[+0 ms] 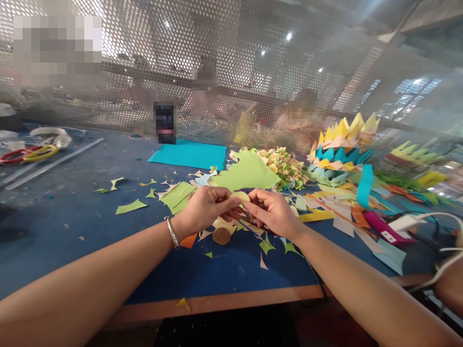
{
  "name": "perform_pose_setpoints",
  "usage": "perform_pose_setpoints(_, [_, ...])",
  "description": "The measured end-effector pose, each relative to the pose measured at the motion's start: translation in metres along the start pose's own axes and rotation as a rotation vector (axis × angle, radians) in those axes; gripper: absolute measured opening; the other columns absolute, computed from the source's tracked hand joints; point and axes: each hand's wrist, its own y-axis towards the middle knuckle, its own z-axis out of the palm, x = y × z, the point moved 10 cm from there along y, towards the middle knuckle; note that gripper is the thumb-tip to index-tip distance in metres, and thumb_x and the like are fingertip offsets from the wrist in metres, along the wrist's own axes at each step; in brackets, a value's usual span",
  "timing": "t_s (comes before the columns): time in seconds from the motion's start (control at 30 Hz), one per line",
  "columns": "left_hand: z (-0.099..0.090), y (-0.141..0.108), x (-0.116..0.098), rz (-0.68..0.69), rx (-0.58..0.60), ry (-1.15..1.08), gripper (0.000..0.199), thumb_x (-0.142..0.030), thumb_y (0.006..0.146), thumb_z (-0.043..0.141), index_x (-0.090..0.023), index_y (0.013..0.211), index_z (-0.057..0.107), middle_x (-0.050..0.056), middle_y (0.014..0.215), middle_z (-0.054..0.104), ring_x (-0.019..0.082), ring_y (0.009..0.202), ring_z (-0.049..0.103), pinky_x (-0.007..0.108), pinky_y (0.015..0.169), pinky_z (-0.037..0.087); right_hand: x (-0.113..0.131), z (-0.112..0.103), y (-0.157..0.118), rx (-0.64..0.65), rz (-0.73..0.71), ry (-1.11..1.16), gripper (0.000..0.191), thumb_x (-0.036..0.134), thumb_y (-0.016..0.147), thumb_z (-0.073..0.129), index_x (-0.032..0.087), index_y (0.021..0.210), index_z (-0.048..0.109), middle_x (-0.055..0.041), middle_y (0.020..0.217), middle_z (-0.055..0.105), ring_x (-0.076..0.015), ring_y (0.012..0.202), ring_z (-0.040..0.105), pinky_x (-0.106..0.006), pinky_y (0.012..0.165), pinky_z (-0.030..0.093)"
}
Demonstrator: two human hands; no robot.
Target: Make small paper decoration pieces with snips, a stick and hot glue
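Note:
Pinched between both hands is a small pale yellow-green paper piece (240,196) with a rounded edge. My left hand (209,205), with a silver bangle at the wrist, grips its left side. My right hand (266,208) has thumb and fingers closed at its right side. Just below the hands lies a short brown-ended roll (222,235), partly covered by paper bits. A large light green sheet (249,172) with scalloped cuts rests right behind the hands. Green paper strips (177,197) lie by my left hand, and green scraps (266,245) lie below my right.
Behind the green sheet is a heap of small folded paper pieces (284,164). Stacked zigzag paper crowns (342,149) stand at right, near a magenta power strip (387,230) with cables. A blue sheet (191,153) and a phone (165,124) sit against the perforated screen (217,58). Tape rolls (39,152) lie left.

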Motion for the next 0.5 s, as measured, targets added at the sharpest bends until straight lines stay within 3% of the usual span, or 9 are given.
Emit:
perform_pose_setpoints(0.17, [0.004, -0.002, -0.006, 0.029, 0.049, 0.115, 0.020, -0.036, 0.077, 0.066, -0.017, 0.071, 0.063, 0.005, 0.068, 0.073, 0.015, 0.063, 0.069, 0.025, 0.058, 0.053, 0.002, 0.006, 0.000, 0.035, -0.002, -0.013, 0.018, 0.034, 0.085, 0.063, 0.019, 0.081, 0.055, 0.0049, 0.060, 0.051, -0.0079, 0.044, 0.048, -0.019, 0.042, 0.037])
perform_pose_setpoints(0.33, [0.002, -0.002, -0.016, 0.106, -0.043, 0.472, 0.007, -0.022, 0.070, 0.059, -0.018, 0.065, 0.057, -0.001, 0.054, 0.062, 0.012, 0.051, 0.056, 0.024, 0.046, 0.034, 0.012, 0.008, 0.000, 0.025, -0.068, -0.191, 0.012, 0.027, 0.084, 0.058, 0.018, 0.077, 0.054, 0.0054, 0.056, 0.048, -0.0079, 0.047, 0.042, -0.020, 0.045, 0.033])
perform_pose_setpoints(0.5, [0.004, -0.002, -0.024, 0.177, -0.131, 0.640, 0.020, -0.022, 0.066, 0.056, -0.021, 0.056, 0.040, -0.005, 0.049, 0.042, 0.010, 0.048, 0.037, 0.028, 0.048, 0.025, 0.016, 0.009, 0.002, -0.005, -0.110, -0.285, 0.012, 0.023, 0.078, 0.058, 0.019, 0.071, 0.049, 0.0063, 0.055, 0.046, -0.0078, 0.049, 0.040, -0.020, 0.047, 0.032])
